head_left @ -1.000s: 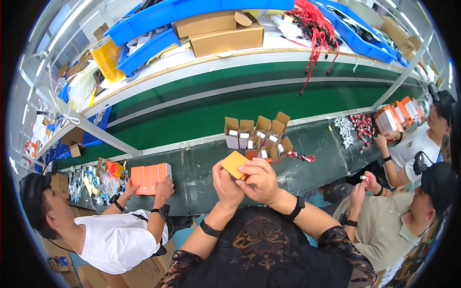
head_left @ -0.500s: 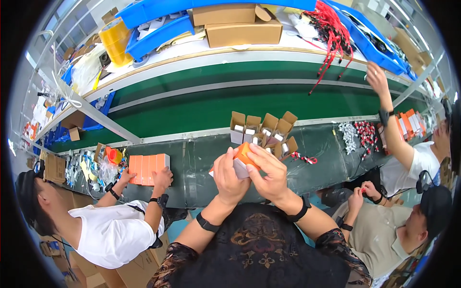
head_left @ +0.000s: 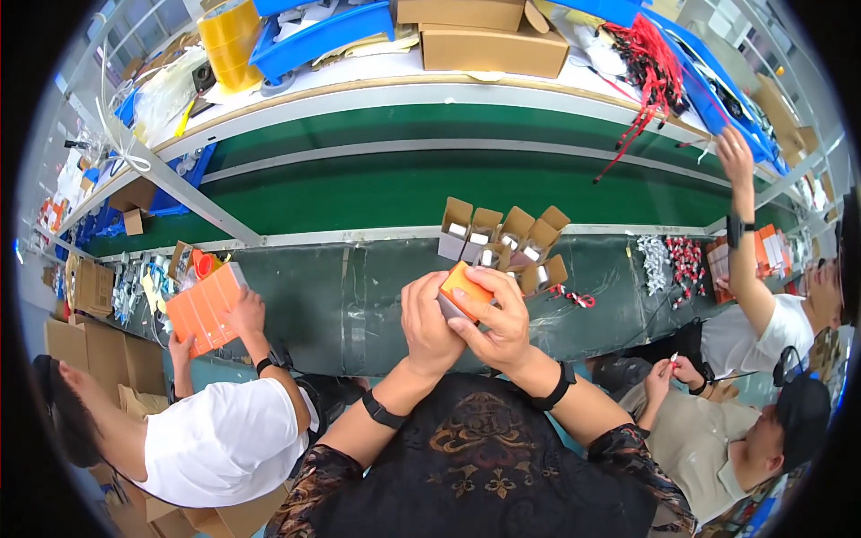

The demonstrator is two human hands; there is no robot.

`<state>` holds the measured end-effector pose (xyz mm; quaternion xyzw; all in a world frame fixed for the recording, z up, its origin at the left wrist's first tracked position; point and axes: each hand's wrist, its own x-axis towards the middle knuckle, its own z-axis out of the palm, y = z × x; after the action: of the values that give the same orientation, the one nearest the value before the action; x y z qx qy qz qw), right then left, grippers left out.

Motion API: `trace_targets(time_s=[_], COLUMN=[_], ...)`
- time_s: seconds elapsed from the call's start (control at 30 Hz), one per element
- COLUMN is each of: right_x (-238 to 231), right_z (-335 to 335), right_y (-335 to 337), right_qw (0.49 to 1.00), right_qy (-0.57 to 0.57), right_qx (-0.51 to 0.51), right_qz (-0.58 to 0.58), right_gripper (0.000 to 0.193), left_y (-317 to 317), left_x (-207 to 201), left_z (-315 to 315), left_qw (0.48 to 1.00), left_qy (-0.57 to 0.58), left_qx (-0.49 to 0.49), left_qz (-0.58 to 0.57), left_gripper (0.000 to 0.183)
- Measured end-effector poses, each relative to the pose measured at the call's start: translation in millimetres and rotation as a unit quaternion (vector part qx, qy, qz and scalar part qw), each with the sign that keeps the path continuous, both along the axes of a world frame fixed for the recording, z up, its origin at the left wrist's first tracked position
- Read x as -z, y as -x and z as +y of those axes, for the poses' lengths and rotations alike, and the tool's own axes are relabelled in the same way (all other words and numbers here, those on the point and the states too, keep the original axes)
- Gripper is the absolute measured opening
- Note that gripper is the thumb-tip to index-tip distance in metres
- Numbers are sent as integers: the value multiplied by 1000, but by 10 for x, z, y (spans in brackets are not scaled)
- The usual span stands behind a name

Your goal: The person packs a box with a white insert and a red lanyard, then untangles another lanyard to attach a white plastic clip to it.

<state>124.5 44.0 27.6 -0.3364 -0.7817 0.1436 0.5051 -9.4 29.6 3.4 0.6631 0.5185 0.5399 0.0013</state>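
Between my two hands, above the near edge of the dark green work surface (head_left: pixel 377 305), is a small orange and grey carton (head_left: pixel 461 285). My left hand (head_left: pixel 430 316) closes round its left side. My right hand (head_left: pixel 499 314) grips it from the right, with fingers across the orange top and the thumb low on the front. Part of the carton is hidden by the fingers. Just beyond my hands stand several open small cartons (head_left: pixel 454 235) with brown flaps raised and white-topped items inside. Red cable bundles (head_left: pixel 574 296) lie to their right.
At left, a person in white holds a row of orange boxes (head_left: pixel 204 309). Silver parts (head_left: pixel 652 264) and red-and-white parts (head_left: pixel 686 269) lie at right near two people. Overhead, a shelf (head_left: pixel 377 90) carries blue trays (head_left: pixel 323 40), yellow tape rolls (head_left: pixel 230 45) and red cables (head_left: pixel 650 67).
My hands have closed further round the carton, turning it slightly. At left, the person has lifted and tilted the orange boxes toward themselves. The reaching arm at right has shifted rightward.
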Motion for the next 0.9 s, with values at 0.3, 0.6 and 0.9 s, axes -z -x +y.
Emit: trace_targets(time_s=[0.3,0.6,0.9], right_x=[278,1113,2096], right_z=[64,-219,-462], right_y=[299,-535,-1984], right_qw=[991,853,727], right_qy=[15,394,519], right_qx=[21,0,350], right_qz=[-135,-342,-283], right_gripper=[38,45,35], left_y=[179,1535,3026], left_x=[424,1290,2132], left_z=[-10,615,925], left_qw=[976,899,724], left_qy=[136,388,565], left_qx=[14,-135,-215], left_qz=[-167,155,332], left_gripper=[61,66,67])
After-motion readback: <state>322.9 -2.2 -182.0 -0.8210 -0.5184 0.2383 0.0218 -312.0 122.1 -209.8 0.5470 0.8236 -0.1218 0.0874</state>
